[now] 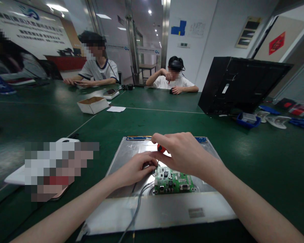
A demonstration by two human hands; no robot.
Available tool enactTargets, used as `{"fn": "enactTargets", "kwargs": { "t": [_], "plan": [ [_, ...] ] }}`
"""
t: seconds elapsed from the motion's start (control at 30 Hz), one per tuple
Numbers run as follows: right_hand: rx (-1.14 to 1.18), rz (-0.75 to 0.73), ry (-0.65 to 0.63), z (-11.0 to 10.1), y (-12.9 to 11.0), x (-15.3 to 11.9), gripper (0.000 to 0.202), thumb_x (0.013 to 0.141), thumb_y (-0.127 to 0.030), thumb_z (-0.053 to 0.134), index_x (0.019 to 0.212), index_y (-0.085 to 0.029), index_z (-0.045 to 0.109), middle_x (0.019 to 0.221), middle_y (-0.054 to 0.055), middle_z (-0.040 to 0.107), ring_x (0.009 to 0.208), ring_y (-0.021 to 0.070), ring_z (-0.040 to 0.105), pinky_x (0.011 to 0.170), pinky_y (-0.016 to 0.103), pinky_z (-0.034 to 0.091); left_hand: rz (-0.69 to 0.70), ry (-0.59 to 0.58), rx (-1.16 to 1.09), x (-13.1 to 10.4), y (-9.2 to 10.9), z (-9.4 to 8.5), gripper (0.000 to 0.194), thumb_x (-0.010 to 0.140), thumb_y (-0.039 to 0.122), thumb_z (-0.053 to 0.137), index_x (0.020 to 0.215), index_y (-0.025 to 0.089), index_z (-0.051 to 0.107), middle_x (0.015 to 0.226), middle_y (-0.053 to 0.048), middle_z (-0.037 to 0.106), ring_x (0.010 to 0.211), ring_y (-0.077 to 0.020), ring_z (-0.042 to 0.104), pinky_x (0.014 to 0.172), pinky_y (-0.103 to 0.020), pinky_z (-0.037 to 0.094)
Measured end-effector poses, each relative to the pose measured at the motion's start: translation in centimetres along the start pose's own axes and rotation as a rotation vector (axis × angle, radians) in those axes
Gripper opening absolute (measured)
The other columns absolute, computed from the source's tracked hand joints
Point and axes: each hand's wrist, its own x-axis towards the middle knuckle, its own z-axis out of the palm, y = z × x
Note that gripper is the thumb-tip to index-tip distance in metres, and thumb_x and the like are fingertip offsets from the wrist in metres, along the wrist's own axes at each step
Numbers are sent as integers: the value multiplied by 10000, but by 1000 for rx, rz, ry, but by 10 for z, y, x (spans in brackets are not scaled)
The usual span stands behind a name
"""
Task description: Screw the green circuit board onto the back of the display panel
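The circuit board [174, 181] lies on the panel [133, 147]; beyond, the box [93, 107] sits left, the casing [243, 84] right.

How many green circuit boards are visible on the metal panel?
1. The green circuit board lies near the middle of the metal panel; the right hand covers part of the panel and may hide more.

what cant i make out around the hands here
In the head view:
red tool: mostly covered by the right hand
anything inside the left hand: hidden by the hand itself
end of the cable: cut by the bottom edge
any print on the label: too small
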Motion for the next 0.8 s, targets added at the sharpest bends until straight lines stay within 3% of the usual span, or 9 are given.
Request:
{"fn": "enactTargets", "kwargs": {
  "t": [0.23, 0.47, 0.63, 0.8],
  "plan": [
    [-15, 11, 19, 2, -1, 0, 60, 934, -246, 519, 965, -199, 540, 777, -18, 674, 606, 110, 534, 509, 250, 199, 12, -10, 41, 0, -3, -1, 80, 897, 178, 568, 898, 176, 648, 888, -45, 674, 784, -194, 612, 719, -321, 499],
    [12, 35, -3, 1, -2, 0, 182, 866, -201, 501, 1048, -186, 503, 870, 16, 676, 632, 122, 543, 510, 253, 206, 3, 1, 36, -1, -2, 0, 82, 908, 221, 570, 863, 178, 623, 850, -34, 662, 755, -185, 594, 700, -312, 488],
    [5, 20, 10, 2, 0, 0, 159, 890, -236, 524, 1040, -191, 502, 856, 8, 679, 625, 125, 544, 513, 250, 216, 5, -17, 25, 0, -4, 0, 82, 912, 225, 568, 895, 176, 631, 896, -46, 676, 799, -196, 614, 730, -327, 507],
    [-9, 16, 24, 2, 2, 0, 171, 963, -375, 531, 963, -204, 533, 764, -17, 670, 596, 116, 523, 517, 248, 204, -2, -12, -15, 0, -1, 0, 81, 903, 191, 558, 911, 180, 638, 909, -40, 688, 786, -184, 631, 706, -307, 524]
  ]
}}
